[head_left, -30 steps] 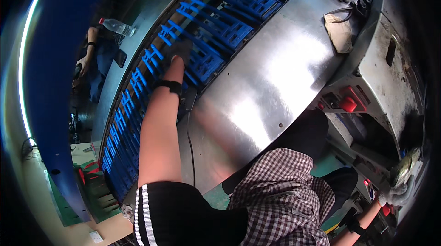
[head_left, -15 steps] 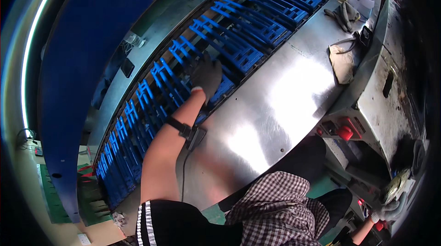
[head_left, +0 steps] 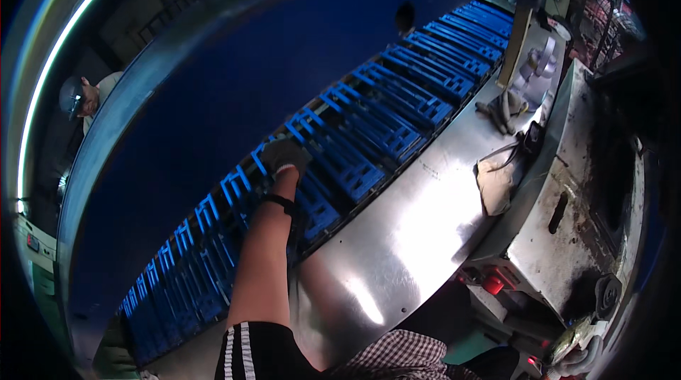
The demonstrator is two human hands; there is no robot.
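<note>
My left hand (head_left: 285, 158), in a dark grey glove, reaches over a long row of blue slotted frames (head_left: 355, 171). It rests at the far ends of the frames. Its fingers point away and are mostly hidden, so I cannot tell whether they grip a frame. A black strap with a small device circles that forearm. My right hand (head_left: 583, 360), in a light grey glove, is low at the right edge. It is closed on a shiny, yellowish, see-through bundle (head_left: 572, 335), whose kind I cannot make out.
A bare metal ledge (head_left: 383, 238) runs along the near side of the frames; a large blue panel (head_left: 213, 96) rises behind. At right lie gloves (head_left: 505, 109), a beige pouch (head_left: 496, 185) and clear tape rolls (head_left: 543, 61). A red button (head_left: 492, 283) sits below. Another person (head_left: 89, 100) is far left.
My view has tilted up, showing more blue panel and a person at far left. My left hand has moved from mid-frame to the far ends. The right hand still holds the bundle.
</note>
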